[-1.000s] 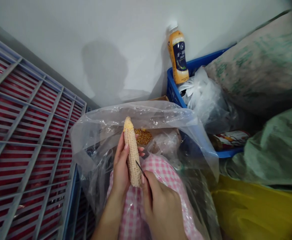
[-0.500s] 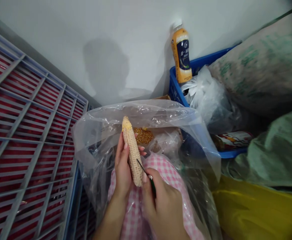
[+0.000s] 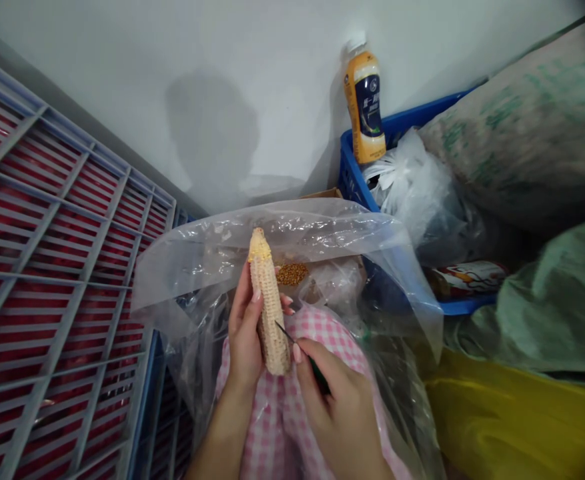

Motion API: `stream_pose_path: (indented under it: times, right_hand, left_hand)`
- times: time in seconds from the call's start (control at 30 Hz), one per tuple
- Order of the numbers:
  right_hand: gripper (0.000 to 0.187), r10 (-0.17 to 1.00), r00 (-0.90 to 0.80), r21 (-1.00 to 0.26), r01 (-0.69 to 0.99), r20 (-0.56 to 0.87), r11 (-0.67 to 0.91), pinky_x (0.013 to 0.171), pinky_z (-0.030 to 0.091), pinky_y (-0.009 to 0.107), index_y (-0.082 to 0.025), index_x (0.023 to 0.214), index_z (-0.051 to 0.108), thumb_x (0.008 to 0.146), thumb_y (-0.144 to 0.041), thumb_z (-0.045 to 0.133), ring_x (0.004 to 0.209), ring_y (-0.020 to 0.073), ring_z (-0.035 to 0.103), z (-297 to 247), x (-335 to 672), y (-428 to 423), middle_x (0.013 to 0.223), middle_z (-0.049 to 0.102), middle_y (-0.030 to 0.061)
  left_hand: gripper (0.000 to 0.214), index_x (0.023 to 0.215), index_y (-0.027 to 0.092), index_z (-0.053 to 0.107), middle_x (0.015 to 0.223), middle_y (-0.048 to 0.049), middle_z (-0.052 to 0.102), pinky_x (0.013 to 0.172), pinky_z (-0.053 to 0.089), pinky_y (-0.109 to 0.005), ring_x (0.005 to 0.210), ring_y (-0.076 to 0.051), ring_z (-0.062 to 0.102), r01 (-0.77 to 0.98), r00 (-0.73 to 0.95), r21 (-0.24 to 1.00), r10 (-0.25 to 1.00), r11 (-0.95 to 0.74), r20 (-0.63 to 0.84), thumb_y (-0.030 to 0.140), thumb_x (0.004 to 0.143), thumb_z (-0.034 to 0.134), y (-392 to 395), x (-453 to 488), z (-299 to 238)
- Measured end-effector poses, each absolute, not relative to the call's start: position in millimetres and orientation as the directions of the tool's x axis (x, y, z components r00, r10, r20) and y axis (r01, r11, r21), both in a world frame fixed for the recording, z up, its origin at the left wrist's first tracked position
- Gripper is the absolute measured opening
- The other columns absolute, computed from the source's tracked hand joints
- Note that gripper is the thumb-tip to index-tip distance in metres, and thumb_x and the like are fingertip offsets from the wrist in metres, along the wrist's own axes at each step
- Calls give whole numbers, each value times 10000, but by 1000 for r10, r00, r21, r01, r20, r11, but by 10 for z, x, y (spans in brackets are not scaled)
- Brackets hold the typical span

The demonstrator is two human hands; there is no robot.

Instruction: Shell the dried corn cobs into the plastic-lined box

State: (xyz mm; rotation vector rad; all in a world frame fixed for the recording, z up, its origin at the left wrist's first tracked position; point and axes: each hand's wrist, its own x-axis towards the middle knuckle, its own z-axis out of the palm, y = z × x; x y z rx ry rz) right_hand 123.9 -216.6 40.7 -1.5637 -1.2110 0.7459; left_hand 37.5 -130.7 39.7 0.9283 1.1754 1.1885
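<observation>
My left hand [image 3: 247,333] is wrapped round a corn cob [image 3: 271,307], thumb on its near face and fingertips showing at its right side. The cob is pale and stripped over most of its length, with a few yellow kernels around its upper end. In my right hand [image 3: 335,400] is a thin pointed tool [image 3: 319,377] with a dark green handle. Its slim dark shaft points up-left, the tip at the cob's lower right side. Below the cob, a clear plastic bag [image 3: 167,270] spreads over pink checked cloth. Loose corn kernels [image 3: 292,274] lie beyond the cob.
Slatted crates [image 3: 47,267] with red contents stand at the left. On the right, a blue crate [image 3: 355,175] holds a tied plastic bag [image 3: 417,180] and a drink bottle [image 3: 365,100]. A large sack [image 3: 532,127] and yellow material [image 3: 512,420] are further right.
The cob has shifted slightly right and stands a little more upright. My right hand has moved slightly right and down, away from the cob's lower end.
</observation>
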Motion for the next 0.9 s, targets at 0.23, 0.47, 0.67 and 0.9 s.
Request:
stream_pose_path:
  times: [0.23,0.47,0.67,0.9]
  right_hand:
    - [216,939,318,-934,357,133,12,468,394,163,-177,798,611,859,-174,404,478,89,577,436,1272,-2153,612,636,-17]
    - [220,947,291,-929,370,137,21,474,400,168,-178,809,618,860,-174,404,480,92,574,404,1287,-2179,615,637,-9]
    - [207,958,245,-925,376,149,48,511,423,161,-179,832,618,856,-160,413,532,98,605,364,1311,-2197,666,660,7]
    - [227,950,247,-893,445,192,65,504,435,174,-168,844,622,857,-167,395,510,108,615,358,1307,-2204,649,662,14]
  left_hand:
    - [537,1336,295,374,1201,-88,585,590,521,-260,662,-119,620,-203,-5,966,986,160,-164,297,815,506,-1319,367,396]
    - [524,1325,322,385,1210,-76,582,593,521,-269,663,-122,625,-150,15,980,991,132,-131,341,815,505,-1321,348,372]
    - [525,1327,310,385,1205,-83,583,591,520,-273,660,-122,625,-158,4,977,989,143,-144,325,816,502,-1329,356,375]
    - [540,1333,287,380,1191,-95,591,584,515,-270,650,-125,619,-176,-7,972,987,155,-159,308,810,510,-1329,365,380]
